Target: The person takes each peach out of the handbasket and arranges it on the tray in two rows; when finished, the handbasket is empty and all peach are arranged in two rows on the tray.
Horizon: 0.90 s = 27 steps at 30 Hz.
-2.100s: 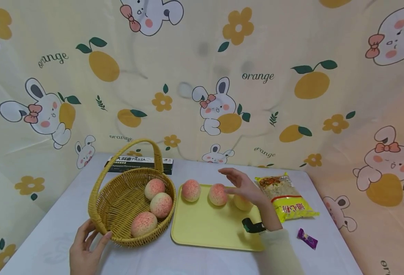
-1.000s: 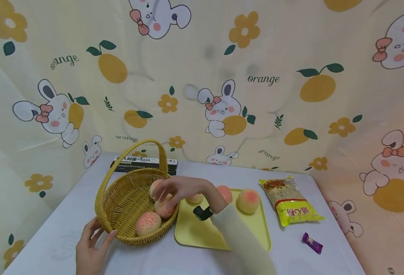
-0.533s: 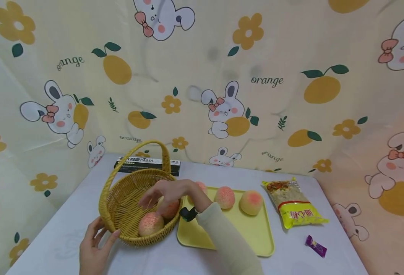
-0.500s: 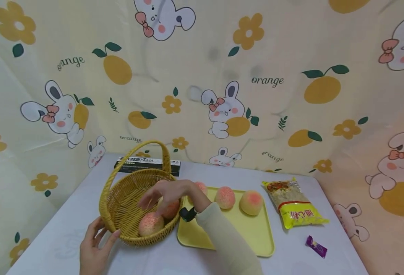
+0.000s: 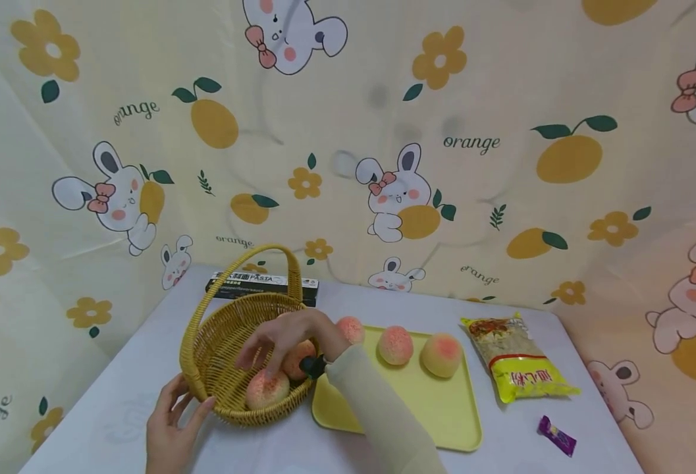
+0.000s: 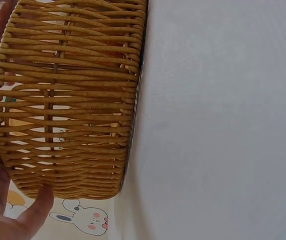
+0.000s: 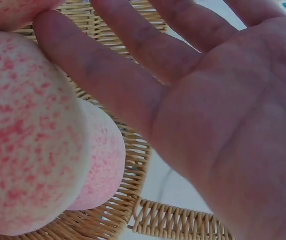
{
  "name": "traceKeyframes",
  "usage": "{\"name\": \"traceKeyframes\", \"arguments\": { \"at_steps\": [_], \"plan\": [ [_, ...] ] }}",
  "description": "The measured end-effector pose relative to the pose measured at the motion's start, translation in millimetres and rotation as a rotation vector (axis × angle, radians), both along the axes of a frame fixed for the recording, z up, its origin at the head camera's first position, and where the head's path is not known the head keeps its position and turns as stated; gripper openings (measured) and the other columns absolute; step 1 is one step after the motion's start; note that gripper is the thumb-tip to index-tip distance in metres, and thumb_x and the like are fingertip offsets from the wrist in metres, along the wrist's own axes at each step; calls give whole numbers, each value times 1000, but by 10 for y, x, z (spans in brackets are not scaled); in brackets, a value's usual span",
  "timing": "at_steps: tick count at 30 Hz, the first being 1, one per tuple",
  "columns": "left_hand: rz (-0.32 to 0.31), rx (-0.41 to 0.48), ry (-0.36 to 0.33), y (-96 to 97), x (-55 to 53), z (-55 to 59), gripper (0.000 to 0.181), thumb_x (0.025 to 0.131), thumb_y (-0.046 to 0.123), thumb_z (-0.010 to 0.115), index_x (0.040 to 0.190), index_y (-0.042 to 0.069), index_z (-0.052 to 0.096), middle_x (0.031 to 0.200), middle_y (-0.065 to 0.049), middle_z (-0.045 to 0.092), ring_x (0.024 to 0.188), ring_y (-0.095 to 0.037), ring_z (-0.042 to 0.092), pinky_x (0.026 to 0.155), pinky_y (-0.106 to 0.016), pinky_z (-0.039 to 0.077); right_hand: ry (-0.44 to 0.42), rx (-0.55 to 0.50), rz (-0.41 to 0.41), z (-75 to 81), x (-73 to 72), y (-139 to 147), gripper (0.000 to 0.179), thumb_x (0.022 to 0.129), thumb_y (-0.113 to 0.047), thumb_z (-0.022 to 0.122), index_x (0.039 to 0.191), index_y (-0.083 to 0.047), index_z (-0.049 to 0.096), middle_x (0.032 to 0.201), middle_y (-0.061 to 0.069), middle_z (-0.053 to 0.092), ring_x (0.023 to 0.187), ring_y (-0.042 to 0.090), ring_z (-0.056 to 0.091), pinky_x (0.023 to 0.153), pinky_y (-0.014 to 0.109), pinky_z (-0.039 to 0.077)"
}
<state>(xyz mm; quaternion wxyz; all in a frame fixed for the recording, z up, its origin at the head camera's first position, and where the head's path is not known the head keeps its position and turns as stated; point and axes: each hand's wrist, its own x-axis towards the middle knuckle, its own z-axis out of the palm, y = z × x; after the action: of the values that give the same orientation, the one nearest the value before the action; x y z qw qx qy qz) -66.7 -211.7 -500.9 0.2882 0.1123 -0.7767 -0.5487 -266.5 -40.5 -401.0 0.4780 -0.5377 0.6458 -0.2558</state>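
Note:
My left hand (image 5: 172,421) grips the near left side of the wicker basket (image 5: 190,355), by the foot of its handle. In the left wrist view the thumb lies against the basket's woven wall (image 6: 68,120). My right hand (image 5: 282,336) reaches into the basket, over the peaches there. One peach (image 5: 267,390) lies at the front, another peach (image 5: 299,361) behind it, and a third is mostly hidden by the hand. The right wrist view shows the hand (image 7: 197,100) with its fingers extended beside a speckled pink peach (image 7: 28,140), a fingertip at or near the fruit above it.
A yellow tray (image 5: 407,408) right of the basket bears three peaches, such as the middle peach (image 5: 395,345). Further right lie a yellow food bag (image 5: 516,362) and a small purple packet (image 5: 557,436). A black pasta box (image 5: 265,286) stands behind the basket.
My right hand has moved left from above the tray into the basket, with the tray's peaches left in place. The left hand keeps its grip. The head view has shifted slightly.

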Motion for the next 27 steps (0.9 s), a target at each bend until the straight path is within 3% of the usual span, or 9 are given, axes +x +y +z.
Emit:
{"name": "traceKeyframes", "arguments": {
  "at_steps": [8,16,20,27],
  "plan": [
    [-9,-10,26,-4,-6,-20,59,81,-12,75,135,-1,53,111,4,56,105,-4,55,92,-3,46,45,74,59,28,23,-47,59,86,-3,77,140,-1,55,139,12,56,122,17,56,101,20,49],
    [4,-1,7,5,-1,-26,59,82,-11,76,135,1,53,110,4,56,105,-4,55,92,-4,46,78,158,44,58,80,-96,59,85,-6,79,140,-5,56,136,10,56,121,15,55,96,17,50],
    [7,2,-1,8,4,-15,59,82,-10,76,135,1,53,111,4,56,105,-4,55,92,-3,46,53,146,5,39,77,-74,60,84,-6,80,140,-5,56,134,9,57,116,14,58,94,17,51],
    [18,-3,-17,15,7,2,58,82,-10,76,135,0,53,110,3,56,105,-3,54,92,-4,46,-44,85,-30,-85,44,-27,63,81,2,80,139,0,54,137,13,58,116,10,57,101,19,49]
  ]
}}
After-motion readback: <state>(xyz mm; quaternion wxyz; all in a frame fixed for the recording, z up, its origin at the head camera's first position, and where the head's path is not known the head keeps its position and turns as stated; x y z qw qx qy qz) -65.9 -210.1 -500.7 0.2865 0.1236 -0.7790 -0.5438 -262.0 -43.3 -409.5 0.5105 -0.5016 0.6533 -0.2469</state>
